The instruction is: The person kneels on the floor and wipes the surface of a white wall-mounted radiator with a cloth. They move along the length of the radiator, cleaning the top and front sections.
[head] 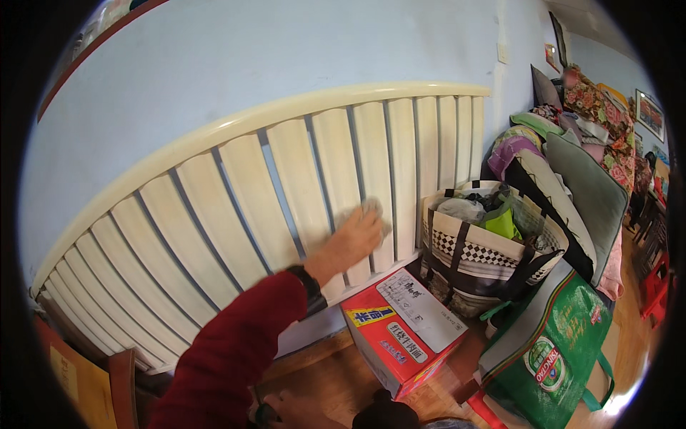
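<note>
My left hand (356, 238), in a dark red sleeve with a black band at the wrist, presses a greyish cloth (372, 206) against a cream radiator (292, 187). Hand and cloth are blurred, and the palm hides most of the cloth. Broad upright slats make up the radiator, under a rounded top rail. Low at the bottom edge is my right hand (297, 412), its fingers bent beside a small dark green thing (265, 414). Whether it grips that thing is unclear.
A red and white printed carton (399, 330) stands below the radiator. To its right are a filled black-and-white woven bag (471, 252) and a green Tsingtao bag (552, 343). Cushions (587, 198) are piled behind them. A wooden piece of furniture (86, 375) stands at lower left.
</note>
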Demonstrator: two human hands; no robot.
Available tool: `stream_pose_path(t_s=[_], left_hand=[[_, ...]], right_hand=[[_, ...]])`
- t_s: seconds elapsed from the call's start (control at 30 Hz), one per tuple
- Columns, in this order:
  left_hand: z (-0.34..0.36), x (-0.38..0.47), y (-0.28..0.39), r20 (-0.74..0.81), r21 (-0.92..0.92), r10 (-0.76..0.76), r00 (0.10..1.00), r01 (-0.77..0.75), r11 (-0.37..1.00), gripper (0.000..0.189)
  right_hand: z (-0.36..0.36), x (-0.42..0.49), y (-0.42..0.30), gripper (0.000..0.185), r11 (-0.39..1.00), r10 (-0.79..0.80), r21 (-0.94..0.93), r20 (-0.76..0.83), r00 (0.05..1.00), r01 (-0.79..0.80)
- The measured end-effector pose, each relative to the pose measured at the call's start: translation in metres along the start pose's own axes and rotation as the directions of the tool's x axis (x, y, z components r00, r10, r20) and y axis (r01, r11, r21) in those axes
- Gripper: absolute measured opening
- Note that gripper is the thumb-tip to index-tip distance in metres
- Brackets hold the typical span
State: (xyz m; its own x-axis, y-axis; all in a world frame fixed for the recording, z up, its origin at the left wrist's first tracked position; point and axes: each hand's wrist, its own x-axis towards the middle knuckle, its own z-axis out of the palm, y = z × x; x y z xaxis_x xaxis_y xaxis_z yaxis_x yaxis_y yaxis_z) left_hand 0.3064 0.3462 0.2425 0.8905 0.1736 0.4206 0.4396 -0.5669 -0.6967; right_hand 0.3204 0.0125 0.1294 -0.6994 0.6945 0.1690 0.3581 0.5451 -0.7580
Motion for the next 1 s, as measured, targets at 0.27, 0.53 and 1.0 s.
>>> stream_pose_path(t_s=[0.27, 0.53, 1.0], left_hand=[[0.064, -0.056, 0.098, 0.228, -0.237, 0.073, 0.971, -0.018, 0.971, 0.013], [-0.013, -0.025, 0.039, 0.109, -0.699, 0.027, 0.994, 0.057, 0.712, 0.033], [-0.116, -0.001, -0.080, -0.019, 0.294, -0.283, 0.959, 0.276, 0.915, 0.029]], right_hand=[[0.015, 0.011, 0.013, 0.041, 0.988, -0.032, -0.150, 0.053, 0.998, 0.039], [0.040, 0.017, 0.023, 0.038, 0.967, -0.075, -0.234, 0.120, 0.990, 0.102], [0.057, 0.015, 0.028, 0.036, 0.949, -0.127, -0.280, 0.083, 0.988, 0.146]])
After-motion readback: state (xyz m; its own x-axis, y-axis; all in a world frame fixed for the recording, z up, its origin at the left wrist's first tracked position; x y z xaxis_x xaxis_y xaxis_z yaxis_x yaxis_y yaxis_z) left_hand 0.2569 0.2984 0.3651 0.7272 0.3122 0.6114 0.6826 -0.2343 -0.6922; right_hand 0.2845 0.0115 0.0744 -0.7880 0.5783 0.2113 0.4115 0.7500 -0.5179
